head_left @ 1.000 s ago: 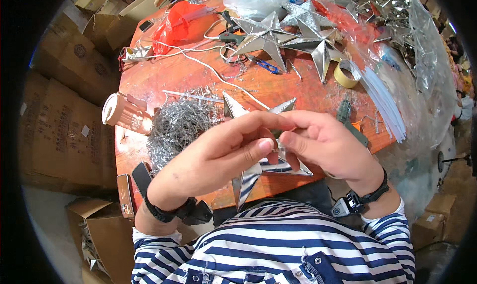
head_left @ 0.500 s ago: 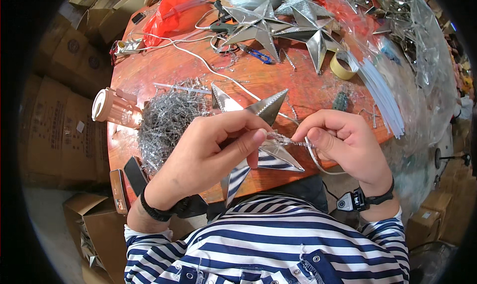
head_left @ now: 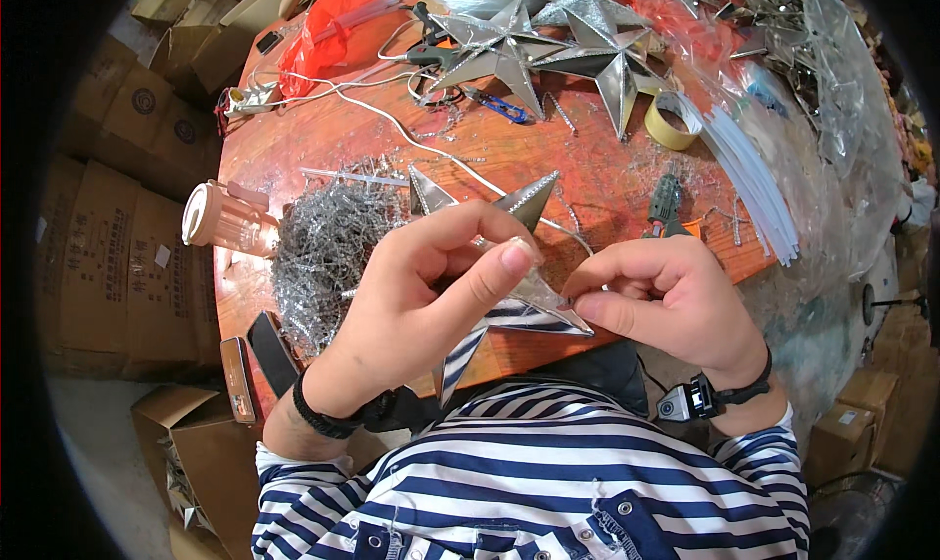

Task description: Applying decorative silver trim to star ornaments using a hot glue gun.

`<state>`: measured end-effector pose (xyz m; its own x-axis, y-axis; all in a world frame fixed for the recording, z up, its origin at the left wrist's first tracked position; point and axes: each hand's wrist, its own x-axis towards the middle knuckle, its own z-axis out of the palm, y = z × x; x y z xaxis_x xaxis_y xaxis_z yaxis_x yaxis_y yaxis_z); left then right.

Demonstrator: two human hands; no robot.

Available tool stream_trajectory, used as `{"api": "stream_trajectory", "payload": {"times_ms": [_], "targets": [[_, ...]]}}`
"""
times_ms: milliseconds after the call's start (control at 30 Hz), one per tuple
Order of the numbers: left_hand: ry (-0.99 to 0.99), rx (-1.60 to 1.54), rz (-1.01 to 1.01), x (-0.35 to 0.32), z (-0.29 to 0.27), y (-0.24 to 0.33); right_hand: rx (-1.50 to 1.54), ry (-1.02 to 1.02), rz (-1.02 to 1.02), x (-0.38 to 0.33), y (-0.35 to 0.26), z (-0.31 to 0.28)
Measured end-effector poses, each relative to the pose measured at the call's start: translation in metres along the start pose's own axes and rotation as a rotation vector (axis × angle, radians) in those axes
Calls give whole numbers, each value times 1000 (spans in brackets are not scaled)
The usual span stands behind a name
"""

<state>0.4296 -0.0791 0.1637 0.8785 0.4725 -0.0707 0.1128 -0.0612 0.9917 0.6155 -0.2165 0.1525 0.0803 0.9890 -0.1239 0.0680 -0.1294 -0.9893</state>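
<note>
Over the near edge of the round reddish tabletop [head_left: 548,159], both hands work on a silver star [head_left: 509,266] with mirror-like faces. Left hand [head_left: 421,305] is curled around the star from the left, its fingers laid over the middle of the piece and its thumb stretched toward the right, the thumbnail facing up; it has a firm hold of the star. Right hand [head_left: 666,301] is closed into a pinch, its fingertips bunched at the star's right-hand point, touching it, with the thumb below and the other fingers folded above. Two beaded points of the star stick up behind the left hand, and a long point hangs down toward the striped shirt [head_left: 529,491], mirroring its blue and white bands.

Just left of the hands lies a heap of silver tinsel wire [head_left: 328,247], and beyond it a tipped pink plastic jug [head_left: 223,219]. Farther back on the tabletop rest two finished silver stars [head_left: 548,51], touching each other, with a red plastic bag [head_left: 323,36] to their left and a white cable [head_left: 392,119] running between. A roll of tape [head_left: 671,124] and a bundle of white sticks [head_left: 754,178] lie to the right. Each wrist carries a dark band.
</note>
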Motion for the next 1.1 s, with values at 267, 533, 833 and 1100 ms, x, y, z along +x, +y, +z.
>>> {"api": "stream_trajectory", "payload": {"times_ms": [267, 533, 833, 1100], "targets": [[-99, 34, -60, -7, -10, -1, 39, -14, 27, -2, 0, 1], [-94, -107, -64, -14, -17, -8, 81, 14, 28, -2, -1, 4], [135, -35, -126, -24, -40, -9, 40, 205, 24, -9, 3, -23], [144, 18, -39, -29, -39, -16, 101, 244, 72, -10, 4, -25]]}}
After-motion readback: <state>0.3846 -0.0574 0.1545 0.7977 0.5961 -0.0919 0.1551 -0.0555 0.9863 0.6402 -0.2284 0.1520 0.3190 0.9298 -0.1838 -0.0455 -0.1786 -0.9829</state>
